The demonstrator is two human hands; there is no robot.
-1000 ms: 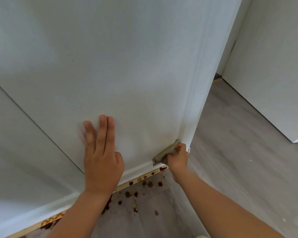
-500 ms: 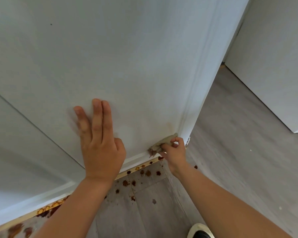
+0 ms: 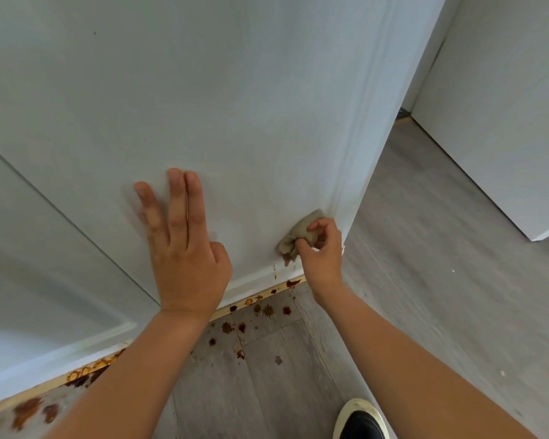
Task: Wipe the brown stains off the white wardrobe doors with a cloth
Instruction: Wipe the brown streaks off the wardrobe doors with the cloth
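Observation:
A white wardrobe door fills most of the view. My left hand presses flat against it, fingers straight and pointing up. My right hand pinches a crumpled beige cloth against the door's lower right corner. The cloth's lower tip is stained brown. A thin brown drip runs down the door just below the cloth. A second white door lies to the left, past a dark seam.
Brown splatters dot the grey plank floor and the wooden strip under the doors. A white cabinet stands at the right across open floor. My shoe shows at the bottom.
My right hand has shifted the cloth slightly left and down along the door's bottom corner. The view has tilted, bringing my shoe into sight. My left hand stays pressed on the door.

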